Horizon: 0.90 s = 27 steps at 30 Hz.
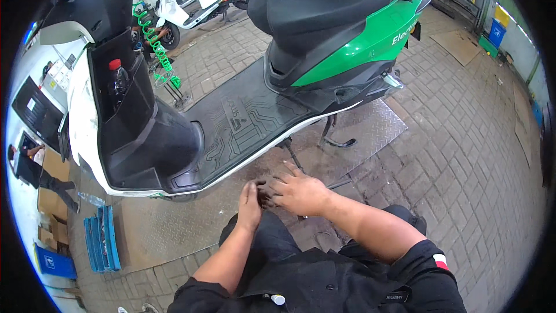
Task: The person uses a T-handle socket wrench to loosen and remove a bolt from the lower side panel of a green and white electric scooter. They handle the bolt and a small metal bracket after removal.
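Observation:
Low in front of my lap, beside the scooter's near edge, my two hands are close together. My left hand [249, 206] has its fingers stretched upward, side by side. My right hand [301, 192] is spread, palm down, its fingers toward the left one. Dark patches show between them; whether they are blackened fingers or a small part I cannot tell. Just beyond stands a green and white scooter [362, 46] with a black seat [324, 6] and a black footboard [243, 119]. Its stand [339, 141] reaches down behind my right hand.
A blue metal toolbox [102, 239] sits open at the left, near a clear plastic bottle [91, 199]. Under the scooter lies a checkered metal plate [168, 226]. A green coiled hose [152, 37] hangs behind it. Another person [40, 171] stands far left; a white scooter [185, 8] is beyond.

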Available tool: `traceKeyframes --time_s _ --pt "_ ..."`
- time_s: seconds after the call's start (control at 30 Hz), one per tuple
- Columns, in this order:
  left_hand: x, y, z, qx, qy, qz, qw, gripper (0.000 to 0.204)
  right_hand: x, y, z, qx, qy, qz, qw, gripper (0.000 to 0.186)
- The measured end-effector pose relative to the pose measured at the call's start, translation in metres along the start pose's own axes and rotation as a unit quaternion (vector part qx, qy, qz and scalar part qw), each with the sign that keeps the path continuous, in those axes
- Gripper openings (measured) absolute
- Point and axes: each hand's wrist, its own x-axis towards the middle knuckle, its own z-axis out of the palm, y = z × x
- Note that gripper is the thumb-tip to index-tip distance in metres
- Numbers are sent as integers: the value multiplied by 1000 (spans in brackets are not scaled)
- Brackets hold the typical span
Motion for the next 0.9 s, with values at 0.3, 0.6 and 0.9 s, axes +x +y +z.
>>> traceKeyframes --time_s 0.3,0.6,0.9 --pt "-28 60 29 348 -113 132 921 32 -14 13 -15 23 124 1 992 31" --pt "-8 23 40 -36 -292 -11 956 40 -54 26 -17 -32 286 249 925 20" --pt "-24 5 57 -138 -283 -50 948 32 -79 -27 27 560 217 588 542 31"
